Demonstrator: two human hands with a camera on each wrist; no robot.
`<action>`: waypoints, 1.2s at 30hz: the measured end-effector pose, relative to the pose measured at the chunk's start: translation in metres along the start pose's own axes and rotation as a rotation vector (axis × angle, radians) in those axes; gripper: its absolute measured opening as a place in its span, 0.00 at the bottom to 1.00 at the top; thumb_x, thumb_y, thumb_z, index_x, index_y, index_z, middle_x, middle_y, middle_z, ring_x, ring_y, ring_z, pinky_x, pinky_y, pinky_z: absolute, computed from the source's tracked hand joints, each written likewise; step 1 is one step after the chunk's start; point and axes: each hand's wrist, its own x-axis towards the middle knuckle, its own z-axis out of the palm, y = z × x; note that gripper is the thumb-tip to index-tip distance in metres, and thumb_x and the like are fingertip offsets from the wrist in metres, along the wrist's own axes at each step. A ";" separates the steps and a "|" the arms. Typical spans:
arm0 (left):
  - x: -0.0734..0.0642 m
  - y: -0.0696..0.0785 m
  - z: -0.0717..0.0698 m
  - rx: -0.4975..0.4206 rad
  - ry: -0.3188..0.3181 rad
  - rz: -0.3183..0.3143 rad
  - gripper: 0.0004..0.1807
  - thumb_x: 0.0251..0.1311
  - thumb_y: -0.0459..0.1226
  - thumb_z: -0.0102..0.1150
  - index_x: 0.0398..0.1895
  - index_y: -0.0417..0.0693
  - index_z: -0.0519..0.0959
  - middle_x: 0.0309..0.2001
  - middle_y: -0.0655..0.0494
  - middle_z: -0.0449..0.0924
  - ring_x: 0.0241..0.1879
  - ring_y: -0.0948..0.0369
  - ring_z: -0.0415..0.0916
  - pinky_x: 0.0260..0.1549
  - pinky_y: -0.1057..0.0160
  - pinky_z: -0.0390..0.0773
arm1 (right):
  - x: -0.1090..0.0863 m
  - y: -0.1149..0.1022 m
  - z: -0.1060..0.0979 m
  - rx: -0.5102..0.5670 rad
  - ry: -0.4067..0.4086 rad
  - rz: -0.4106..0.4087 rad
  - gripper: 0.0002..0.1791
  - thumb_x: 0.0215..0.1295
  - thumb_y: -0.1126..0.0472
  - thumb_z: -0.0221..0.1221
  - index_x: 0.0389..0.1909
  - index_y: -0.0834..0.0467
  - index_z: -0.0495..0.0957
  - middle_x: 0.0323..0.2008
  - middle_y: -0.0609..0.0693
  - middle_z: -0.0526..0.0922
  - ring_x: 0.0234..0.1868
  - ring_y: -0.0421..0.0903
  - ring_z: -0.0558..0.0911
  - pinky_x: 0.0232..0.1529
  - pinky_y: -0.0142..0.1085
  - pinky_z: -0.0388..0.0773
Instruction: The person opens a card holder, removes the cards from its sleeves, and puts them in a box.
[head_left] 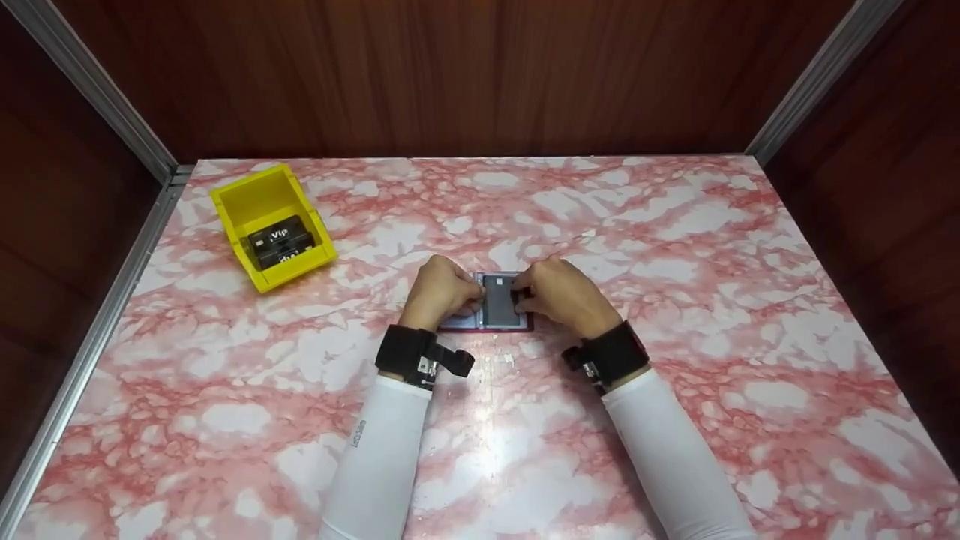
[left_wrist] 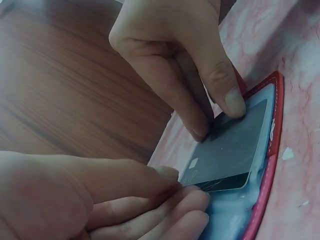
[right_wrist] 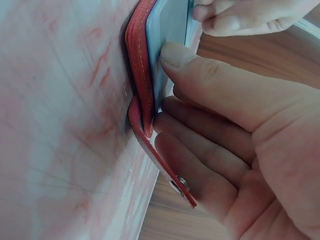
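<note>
A red-edged card holder (head_left: 531, 324) lies open on the tabletop, its clear plastic sleeves showing. A dark card (left_wrist: 227, 147) with a small pale chip square sits mostly under one sleeve; a black strip along its inner edge looks uncovered. My left hand (head_left: 442, 289) pinches at the card's corner by the holder's middle, its fingertips partly hiding the contact. On the outer side, my right hand (head_left: 564, 292) grips the holder's edge, thumb (right_wrist: 179, 54) on the sleeve and fingers behind the edge. A red strap (right_wrist: 162, 162) with a metal snap hangs beside those fingers.
At the far left stands a yellow bin (head_left: 322, 251) with black cards (head_left: 279, 238) marked "Vip" inside. Brown wood-grain panels (head_left: 465, 75) enclose the back and sides of the red-and-white marbled table (head_left: 675, 450). Small white flecks (left_wrist: 287, 153) lie near the holder.
</note>
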 end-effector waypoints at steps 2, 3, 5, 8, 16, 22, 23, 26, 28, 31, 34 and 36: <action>0.000 0.000 0.000 -0.009 0.011 -0.020 0.03 0.43 0.31 0.64 0.23 0.40 0.82 0.24 0.43 0.84 0.23 0.55 0.84 0.26 0.60 0.84 | 0.000 0.000 0.000 0.001 -0.002 -0.002 0.11 0.48 0.58 0.69 0.36 0.52 0.85 0.33 0.47 0.87 0.28 0.40 0.80 0.31 0.34 0.78; 0.000 0.000 0.000 -0.013 0.013 -0.028 0.03 0.43 0.31 0.63 0.23 0.39 0.81 0.24 0.43 0.84 0.23 0.54 0.84 0.26 0.60 0.84 | 0.000 0.000 0.000 0.003 -0.003 -0.003 0.12 0.48 0.58 0.69 0.36 0.52 0.85 0.33 0.48 0.87 0.28 0.40 0.80 0.32 0.34 0.78; 0.000 0.000 0.000 -0.041 0.001 -0.049 0.03 0.43 0.30 0.62 0.24 0.38 0.80 0.24 0.42 0.84 0.23 0.54 0.84 0.26 0.60 0.84 | 0.001 0.001 0.000 0.005 -0.003 -0.003 0.12 0.48 0.58 0.69 0.36 0.52 0.85 0.33 0.47 0.87 0.28 0.40 0.80 0.31 0.34 0.78; 0.002 -0.001 -0.001 -0.100 -0.029 -0.080 0.03 0.43 0.28 0.61 0.25 0.36 0.79 0.26 0.41 0.84 0.24 0.53 0.84 0.28 0.60 0.84 | 0.000 0.002 0.000 0.009 0.002 -0.005 0.11 0.49 0.59 0.68 0.36 0.52 0.85 0.33 0.47 0.87 0.27 0.40 0.79 0.30 0.34 0.77; 0.006 -0.007 -0.002 -0.199 -0.065 -0.096 0.04 0.46 0.27 0.61 0.26 0.34 0.79 0.28 0.39 0.84 0.25 0.53 0.84 0.29 0.60 0.84 | 0.002 0.002 0.003 -0.001 0.034 -0.050 0.08 0.48 0.57 0.69 0.32 0.51 0.86 0.30 0.45 0.86 0.27 0.39 0.78 0.30 0.34 0.77; 0.009 -0.012 -0.003 -0.286 -0.091 -0.101 0.06 0.49 0.28 0.62 0.30 0.32 0.78 0.30 0.37 0.84 0.27 0.52 0.84 0.32 0.57 0.84 | 0.003 0.001 0.005 0.007 0.025 -0.040 0.08 0.49 0.55 0.68 0.33 0.49 0.85 0.30 0.43 0.85 0.28 0.39 0.77 0.30 0.34 0.75; 0.009 -0.013 -0.004 -0.294 -0.093 -0.101 0.07 0.49 0.28 0.62 0.31 0.32 0.77 0.30 0.38 0.84 0.28 0.52 0.84 0.32 0.57 0.84 | 0.004 0.001 0.005 0.008 0.024 -0.037 0.08 0.49 0.55 0.68 0.33 0.49 0.85 0.30 0.43 0.85 0.28 0.39 0.77 0.30 0.34 0.75; 0.010 -0.014 -0.004 -0.294 -0.091 -0.103 0.07 0.49 0.29 0.62 0.31 0.33 0.77 0.29 0.39 0.84 0.27 0.53 0.84 0.32 0.57 0.84 | 0.004 0.001 0.006 0.012 0.019 -0.048 0.08 0.50 0.55 0.68 0.34 0.49 0.85 0.32 0.44 0.86 0.30 0.39 0.78 0.32 0.35 0.76; 0.010 -0.015 -0.004 -0.303 -0.090 -0.105 0.07 0.49 0.29 0.63 0.31 0.33 0.77 0.29 0.39 0.84 0.27 0.53 0.84 0.31 0.58 0.84 | 0.004 0.001 0.006 0.012 0.020 -0.059 0.09 0.51 0.55 0.68 0.34 0.49 0.85 0.34 0.44 0.86 0.31 0.39 0.79 0.33 0.35 0.77; 0.010 -0.016 -0.004 -0.320 -0.085 -0.103 0.08 0.48 0.29 0.63 0.31 0.33 0.77 0.28 0.40 0.84 0.26 0.53 0.84 0.31 0.58 0.84 | 0.004 0.000 0.006 0.015 0.022 -0.068 0.10 0.51 0.54 0.67 0.36 0.49 0.85 0.35 0.44 0.86 0.32 0.39 0.80 0.33 0.36 0.78; 0.010 -0.017 -0.004 -0.345 -0.087 -0.098 0.08 0.48 0.28 0.63 0.31 0.32 0.77 0.28 0.40 0.83 0.24 0.53 0.83 0.30 0.58 0.84 | 0.004 0.000 0.006 0.017 0.020 -0.071 0.11 0.51 0.54 0.67 0.37 0.50 0.85 0.36 0.45 0.86 0.32 0.39 0.81 0.34 0.36 0.78; 0.011 -0.017 -0.003 -0.349 -0.088 -0.097 0.08 0.48 0.28 0.63 0.31 0.32 0.78 0.27 0.40 0.83 0.24 0.54 0.83 0.29 0.58 0.84 | 0.004 0.000 0.006 0.017 0.014 -0.069 0.10 0.52 0.54 0.67 0.37 0.50 0.85 0.36 0.45 0.86 0.32 0.39 0.80 0.33 0.36 0.78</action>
